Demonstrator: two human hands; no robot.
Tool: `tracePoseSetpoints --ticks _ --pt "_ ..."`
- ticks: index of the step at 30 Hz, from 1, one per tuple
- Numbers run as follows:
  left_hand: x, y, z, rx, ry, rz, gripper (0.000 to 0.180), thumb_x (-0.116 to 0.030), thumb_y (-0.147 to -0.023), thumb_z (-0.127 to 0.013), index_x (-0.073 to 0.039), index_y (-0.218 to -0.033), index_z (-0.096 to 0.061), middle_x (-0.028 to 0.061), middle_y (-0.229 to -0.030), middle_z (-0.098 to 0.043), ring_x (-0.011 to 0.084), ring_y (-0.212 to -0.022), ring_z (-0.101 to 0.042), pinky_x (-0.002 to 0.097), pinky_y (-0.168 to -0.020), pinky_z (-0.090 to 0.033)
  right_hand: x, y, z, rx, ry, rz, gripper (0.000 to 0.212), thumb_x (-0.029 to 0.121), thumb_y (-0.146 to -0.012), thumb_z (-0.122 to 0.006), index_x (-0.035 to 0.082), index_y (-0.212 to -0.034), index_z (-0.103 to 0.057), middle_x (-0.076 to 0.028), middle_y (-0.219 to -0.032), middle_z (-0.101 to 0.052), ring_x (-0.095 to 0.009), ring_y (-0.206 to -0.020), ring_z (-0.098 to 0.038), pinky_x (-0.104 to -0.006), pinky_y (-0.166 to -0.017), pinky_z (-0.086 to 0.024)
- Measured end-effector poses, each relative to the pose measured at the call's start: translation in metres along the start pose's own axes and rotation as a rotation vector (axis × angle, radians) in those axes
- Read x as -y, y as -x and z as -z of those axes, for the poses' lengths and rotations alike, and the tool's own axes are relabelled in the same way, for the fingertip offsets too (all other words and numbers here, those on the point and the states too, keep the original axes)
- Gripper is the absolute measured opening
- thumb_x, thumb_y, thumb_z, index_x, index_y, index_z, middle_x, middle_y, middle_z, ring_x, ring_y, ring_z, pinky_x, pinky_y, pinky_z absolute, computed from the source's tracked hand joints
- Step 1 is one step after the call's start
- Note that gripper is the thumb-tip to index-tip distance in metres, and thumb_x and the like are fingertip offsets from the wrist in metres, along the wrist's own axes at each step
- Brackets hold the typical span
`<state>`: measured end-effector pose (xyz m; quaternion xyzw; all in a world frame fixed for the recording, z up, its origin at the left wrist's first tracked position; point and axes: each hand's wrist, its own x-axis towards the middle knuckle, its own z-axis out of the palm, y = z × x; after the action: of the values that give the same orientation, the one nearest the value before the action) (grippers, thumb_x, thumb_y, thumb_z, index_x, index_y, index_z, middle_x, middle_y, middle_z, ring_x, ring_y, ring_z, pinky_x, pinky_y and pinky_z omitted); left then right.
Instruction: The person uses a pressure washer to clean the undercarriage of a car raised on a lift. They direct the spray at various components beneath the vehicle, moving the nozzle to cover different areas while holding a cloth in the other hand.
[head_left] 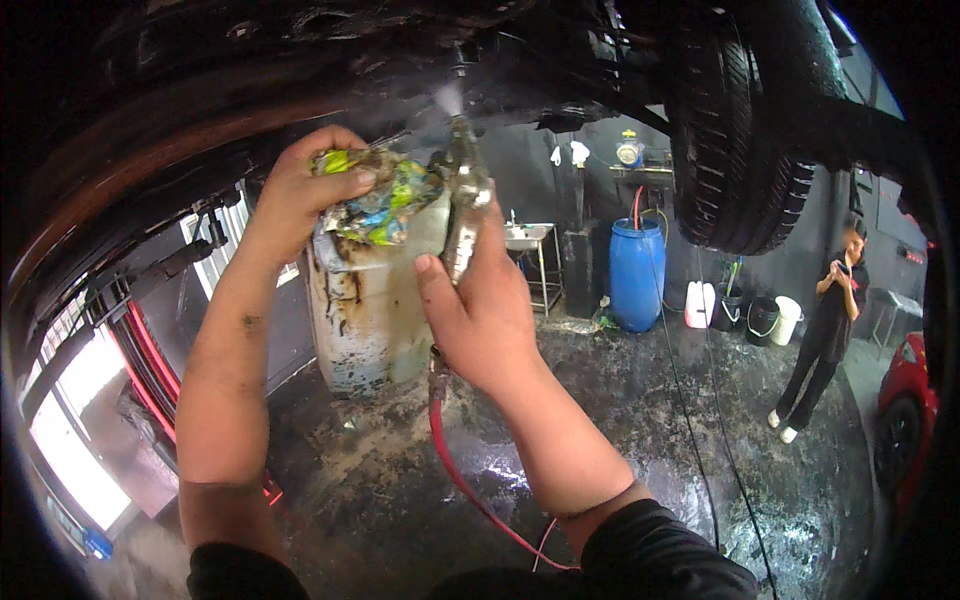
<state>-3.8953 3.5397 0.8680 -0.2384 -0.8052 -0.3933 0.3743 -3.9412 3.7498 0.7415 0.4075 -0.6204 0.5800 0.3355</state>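
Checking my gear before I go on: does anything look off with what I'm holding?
Yes. The dirty white plastic canister is streaked with brown grime, and its top is stuffed with a crumpled multicoloured rag that the left hand presses down. The metal spray gun looks grimy.

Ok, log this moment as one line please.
left hand: presses colourful rag on grimy container | right hand: grips spray gun, misting car underside

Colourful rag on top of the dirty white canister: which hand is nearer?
Left. The left hand presses on the colourful rag atop the dirty white canister. The right hand sits beside it, gripping the spray gun with its red hose.
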Motion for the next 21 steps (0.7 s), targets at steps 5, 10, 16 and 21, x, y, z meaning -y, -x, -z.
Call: tracePoseSetpoints --ticks 5,10,16,21 --pt "-0.010 -0.014 -0.037 0.079 -0.053 -0.068 0.034 -0.020 -0.084 -0.082 -0.003 -0.110 -0.068 0.0016 -0.101 -0.069 0.0111 -0.095 -0.063 0.0275 -0.088 -0.050 -0.011 0.013 0.022 -0.094 0.001 -0.019 0.094 0.020 -0.099 -0.066 -0.006 -0.166 -0.007 -0.035 -0.125 -0.069 -0.053 -0.101 -0.072 -0.0546 -0.086 -0.058" --pt "0.016 -0.021 -0.077 0.055 -0.111 -0.089 0.030 -0.013 -0.085 -0.084 -0.004 -0.110 -0.069 0.0012 -0.101 -0.070 0.0101 -0.094 -0.064 0.0283 -0.086 -0.053 -0.042 0.020 0.051 -0.074 0.055 -0.105 0.082 0.020 -0.101 -0.067 0.001 -0.166 -0.020 -0.031 -0.110 -0.074 -0.049 -0.098 -0.075 -0.0512 -0.085 -0.060" --pt "0.042 -0.044 -0.125 -0.001 -0.087 -0.082 0.028 -0.013 -0.086 -0.084 -0.003 -0.108 -0.069 0.0016 -0.099 -0.072 0.0093 -0.092 -0.065 0.0277 -0.084 -0.053 -0.090 0.001 0.079 -0.104 0.103 -0.095 0.065 0.022 -0.102 -0.067 0.001 -0.155 -0.036 -0.029 -0.103 -0.075 -0.049 -0.095 -0.075 -0.0521 -0.081 -0.058" --pt "0.065 -0.081 -0.159 -0.064 -0.114 -0.131 0.033 -0.026 -0.083 -0.085 -0.006 -0.105 -0.072 0.0075 -0.095 -0.076 0.0179 -0.089 -0.071 0.0344 -0.082 -0.055 -0.130 -0.027 0.103 -0.070 0.110 -0.162 0.060 0.023 -0.102 -0.067 0.004 -0.151 -0.039 -0.030 -0.110 -0.074 -0.050 -0.103 -0.072 -0.0542 -0.086 -0.057"
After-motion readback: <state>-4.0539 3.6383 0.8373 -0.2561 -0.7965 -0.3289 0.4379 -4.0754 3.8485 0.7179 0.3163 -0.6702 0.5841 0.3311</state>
